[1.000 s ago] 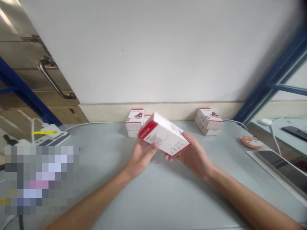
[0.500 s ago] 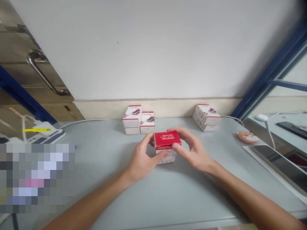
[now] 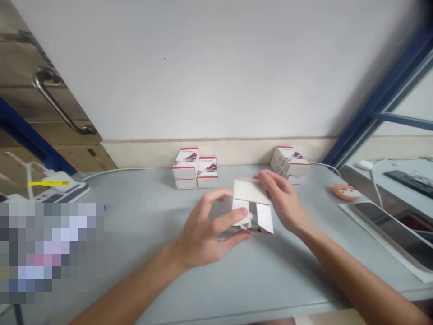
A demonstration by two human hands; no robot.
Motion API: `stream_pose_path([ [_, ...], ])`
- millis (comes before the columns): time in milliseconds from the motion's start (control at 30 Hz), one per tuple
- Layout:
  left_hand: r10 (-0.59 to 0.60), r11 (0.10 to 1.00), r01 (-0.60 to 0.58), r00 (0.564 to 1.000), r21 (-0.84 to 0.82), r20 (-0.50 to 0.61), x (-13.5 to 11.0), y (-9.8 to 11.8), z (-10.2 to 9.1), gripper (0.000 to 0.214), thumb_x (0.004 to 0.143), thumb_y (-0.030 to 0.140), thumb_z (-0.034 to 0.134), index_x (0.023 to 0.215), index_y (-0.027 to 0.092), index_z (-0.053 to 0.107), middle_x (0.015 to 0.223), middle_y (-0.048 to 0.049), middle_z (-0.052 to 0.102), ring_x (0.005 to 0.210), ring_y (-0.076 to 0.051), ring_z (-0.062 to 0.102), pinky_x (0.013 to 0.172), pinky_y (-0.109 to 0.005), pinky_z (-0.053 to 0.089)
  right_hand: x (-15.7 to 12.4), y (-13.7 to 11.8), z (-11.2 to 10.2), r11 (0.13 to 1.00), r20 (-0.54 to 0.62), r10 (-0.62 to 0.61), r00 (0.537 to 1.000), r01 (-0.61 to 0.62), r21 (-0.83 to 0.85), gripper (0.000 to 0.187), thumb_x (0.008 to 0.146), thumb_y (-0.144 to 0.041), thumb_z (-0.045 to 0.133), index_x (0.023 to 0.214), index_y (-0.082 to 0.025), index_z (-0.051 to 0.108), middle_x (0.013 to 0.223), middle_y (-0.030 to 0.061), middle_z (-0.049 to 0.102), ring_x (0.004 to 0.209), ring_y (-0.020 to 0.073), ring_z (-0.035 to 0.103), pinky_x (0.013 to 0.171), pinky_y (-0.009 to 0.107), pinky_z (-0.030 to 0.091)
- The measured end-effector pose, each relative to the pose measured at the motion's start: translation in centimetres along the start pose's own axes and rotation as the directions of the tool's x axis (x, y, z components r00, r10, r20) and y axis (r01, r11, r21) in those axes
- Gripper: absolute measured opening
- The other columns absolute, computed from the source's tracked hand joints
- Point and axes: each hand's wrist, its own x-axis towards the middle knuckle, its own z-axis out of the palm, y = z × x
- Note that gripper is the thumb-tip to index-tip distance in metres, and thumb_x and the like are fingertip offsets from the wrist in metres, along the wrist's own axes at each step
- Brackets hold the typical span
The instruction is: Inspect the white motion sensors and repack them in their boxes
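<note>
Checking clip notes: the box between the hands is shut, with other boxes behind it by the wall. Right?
Not quite: the box is open, not shut, with its white flaps lifted, as the head view shows. The other boxes behind it by the wall are as you said.

White paperboard carton (image 3: 251,192), matt and smooth (flaps unglazed); curved steel door handle (image 3: 47,88), glossy; pale grey tabletop (image 3: 142,234), smooth, matt.

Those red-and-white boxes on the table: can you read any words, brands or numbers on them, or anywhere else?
Nothing can be read for certain.
Red-banded white boxes at the back: print too small and blurred.
Opened white box in front: no legible print showing.
Yellow tag at left: no readable text.
</note>
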Motion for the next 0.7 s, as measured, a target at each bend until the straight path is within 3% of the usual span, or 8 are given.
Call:
stream_pose_path([
  [67, 0.069, 0.992, -0.069, 0.998, 0.107, 0.006, 0.8, -0.1, -0.8, 0.062, 0.079, 0.019, 0.089, 0.132, 0.033, 0.060, 0.141, -0.0113, 0.055, 0.130, -0.029, 0.062, 0.107, -0.046, 0.058, 0.0, 0.0, 0.6, 0.994, 0.119, 0.084, 0.989, -0.091, 0.054, 0.034, 0.094, -0.059, 0.068, 0.095, -0.025, 0.068, 0.083, -0.0006, 0.065, 0.069, 0.0161, 0.056, 0.061, 0.027, 0.043],
  [167, 0.071, 0.995, -0.080, 0.989, 0.061, 0.132, 1.6, -0.2, -1.4, 0.049, 0.085, 0.016, 0.081, 0.128, 0.029, 0.060, 0.137, -0.0115, 0.063, 0.126, -0.027, 0.066, 0.104, -0.043, 0.059, 0.0, 0.7, 1.3, 0.977, 0.237, 0.175, 0.956, -0.198, 0.080, 0.034, 0.095, -0.058, 0.066, 0.110, -0.026, 0.067, 0.092, 0.0001, 0.067, 0.072, 0.0163, 0.059, 0.064, 0.028, 0.047],
  [233, 0.046, 0.999, -0.045, 0.984, -0.007, 0.171, 1.8, -0.3, -1.6, 0.046, 0.088, 0.016, 0.077, 0.128, 0.027, 0.057, 0.134, -0.0124, 0.067, 0.123, -0.026, 0.069, 0.100, -0.041, 0.061, 0.0, 1.1, 1.2, 0.997, 0.166, 0.070, 0.984, -0.075, 0.026, 0.033, 0.098, -0.056, 0.062, 0.112, -0.027, 0.067, 0.099, 0.0022, 0.067, 0.079, 0.0184, 0.062, 0.071, 0.032, 0.051],
  [300, 0.009, 0.999, -0.001, 0.988, -0.051, 0.157, 1.8, -0.4, -1.5, 0.048, 0.088, 0.015, 0.076, 0.129, 0.027, 0.053, 0.135, -0.0134, 0.066, 0.125, -0.026, 0.069, 0.100, -0.042, 0.061, 0.0, 1.3, 0.7, 0.971, 0.060, -0.216, 0.975, 0.220, -0.090, 0.029, 0.102, -0.051, 0.057, 0.116, -0.028, 0.068, 0.112, 0.0061, 0.067, 0.096, 0.0230, 0.064, 0.085, 0.039, 0.054],
  [367, -0.023, 0.996, 0.036, 0.989, -0.085, 0.146, 1.6, -0.6, -1.4, 0.056, 0.088, 0.016, 0.077, 0.134, 0.029, 0.048, 0.135, -0.0137, 0.065, 0.125, -0.027, 0.070, 0.098, -0.044, 0.063, -0.3, 1.1, 0.1, 0.850, 0.065, -0.485, 0.872, 0.488, -0.197, 0.029, 0.107, -0.046, 0.048, 0.120, -0.031, 0.069, 0.125, 0.0093, 0.064, 0.115, 0.0281, 0.062, 0.100, 0.047, 0.051],
  [433, -0.048, 0.990, 0.064, 0.991, -0.125, 0.129, 1.2, -0.8, -1.1, 0.065, 0.087, 0.018, 0.080, 0.138, 0.032, 0.042, 0.135, -0.0145, 0.065, 0.124, -0.028, 0.071, 0.095, -0.045, 0.064, -0.8, 0.7, -0.2, 0.740, 0.191, -0.601, 0.776, 0.630, -0.234, 0.033, 0.109, -0.041, 0.041, 0.123, -0.033, 0.070, 0.134, 0.0107, 0.060, 0.124, 0.0312, 0.060, 0.105, 0.053, 0.049],
  [567, -0.107, 0.975, 0.116, 0.993, -0.190, 0.057, 0.5, -1.5, -0.6, 0.071, 0.087, 0.017, 0.082, 0.139, 0.034, 0.037, 0.133, -0.0140, 0.066, 0.120, -0.027, 0.072, 0.093, -0.046, 0.064, -1.6, 0.7, 0.0, 0.657, 0.351, -0.622, 0.700, 0.711, -0.252, 0.025, 0.106, -0.034, 0.043, 0.120, -0.031, 0.064, 0.140, 0.0121, 0.057, 0.122, 0.0325, 0.062, 0.102, 0.055, 0.051],
  [700, -0.087, 0.993, 0.084, 0.995, -0.084, -0.037, 0.2, -2.2, -0.5, 0.065, 0.085, 0.021, 0.087, 0.132, 0.032, 0.044, 0.129, -0.0121, 0.068, 0.117, -0.027, 0.073, 0.097, -0.049, 0.062, -1.2, 1.3, 0.2, 0.701, 0.143, -0.641, 0.754, 0.651, -0.291, 0.009, 0.104, -0.030, 0.049, 0.110, -0.029, 0.056, 0.131, 0.0130, 0.061, 0.122, 0.0332, 0.061, 0.104, 0.057, 0.049],
])
